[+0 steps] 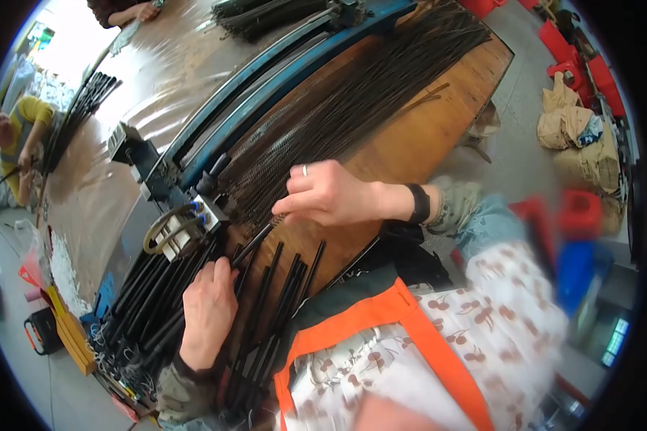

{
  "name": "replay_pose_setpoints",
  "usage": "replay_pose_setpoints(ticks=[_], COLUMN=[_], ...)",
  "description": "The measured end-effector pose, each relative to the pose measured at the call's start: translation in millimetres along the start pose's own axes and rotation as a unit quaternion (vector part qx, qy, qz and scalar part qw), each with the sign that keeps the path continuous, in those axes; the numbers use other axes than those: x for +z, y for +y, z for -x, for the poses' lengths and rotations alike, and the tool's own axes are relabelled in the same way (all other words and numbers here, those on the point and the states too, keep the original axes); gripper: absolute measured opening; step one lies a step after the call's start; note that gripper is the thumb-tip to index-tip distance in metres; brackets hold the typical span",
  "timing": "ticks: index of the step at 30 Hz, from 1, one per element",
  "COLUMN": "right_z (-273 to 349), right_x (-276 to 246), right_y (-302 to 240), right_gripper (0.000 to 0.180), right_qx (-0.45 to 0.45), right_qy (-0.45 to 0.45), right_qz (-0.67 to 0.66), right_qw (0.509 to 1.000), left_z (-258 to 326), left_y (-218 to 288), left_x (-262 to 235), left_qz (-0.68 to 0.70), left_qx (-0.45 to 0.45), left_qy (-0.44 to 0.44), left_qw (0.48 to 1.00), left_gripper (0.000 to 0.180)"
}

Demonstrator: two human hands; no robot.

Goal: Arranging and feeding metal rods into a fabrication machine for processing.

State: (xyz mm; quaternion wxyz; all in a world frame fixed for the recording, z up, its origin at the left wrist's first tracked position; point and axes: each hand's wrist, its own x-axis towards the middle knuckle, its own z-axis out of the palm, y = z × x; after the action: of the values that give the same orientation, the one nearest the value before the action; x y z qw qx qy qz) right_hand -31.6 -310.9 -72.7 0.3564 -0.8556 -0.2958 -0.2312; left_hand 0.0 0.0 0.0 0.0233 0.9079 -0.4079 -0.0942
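My left hand (210, 312) is closed around a slim black tube (251, 246), which slants up and to the right. My right hand (327, 194), with a ring and a black wristband, pinches a dark coiled piece at the tube's upper end. Whether that piece sits inside the tube or only meets it, I cannot tell. Beyond my right hand lies a long bundle of thin, dark, ridged rods (366, 108) on the wooden table. More black tubes (287, 280) lie between my left hand and my apron.
A blue rail (244, 118) runs across the table, with a metal block fixture (187, 233) and hoses at its near end. A heap of black tubes (140, 294) fills the lower left. Another person (32, 129) works at the left; red bins (579, 215) stand at the right.
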Motion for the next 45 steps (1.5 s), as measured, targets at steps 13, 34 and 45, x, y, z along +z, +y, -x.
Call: replay_pose_setpoints(ticks=[13,34,45], right_z=[-3.0,-35.8,-29.7], right_x=[-18.6,39.6,35.9], right_y=[44.0,-23.9,-34.7], right_gripper=[0.023,0.012,0.024], right_qx=[0.064,0.044,0.123], right_qy=[-0.065,-0.344,-0.324], right_qz=[0.250,-0.036,-0.173], right_qw=[0.964,0.937,0.922], left_z=[-4.4,83.3,47.1], left_y=[-18.9,57.6,73.2], left_x=[61.9,105.0,90.6], left_qz=[-0.002,0.072,0.216], left_qx=[-0.030,-0.254,-0.218], left_qy=[0.073,0.150,0.214], left_qw=[0.997,0.953,0.927], left_gripper=[0.016,0.017,0.009])
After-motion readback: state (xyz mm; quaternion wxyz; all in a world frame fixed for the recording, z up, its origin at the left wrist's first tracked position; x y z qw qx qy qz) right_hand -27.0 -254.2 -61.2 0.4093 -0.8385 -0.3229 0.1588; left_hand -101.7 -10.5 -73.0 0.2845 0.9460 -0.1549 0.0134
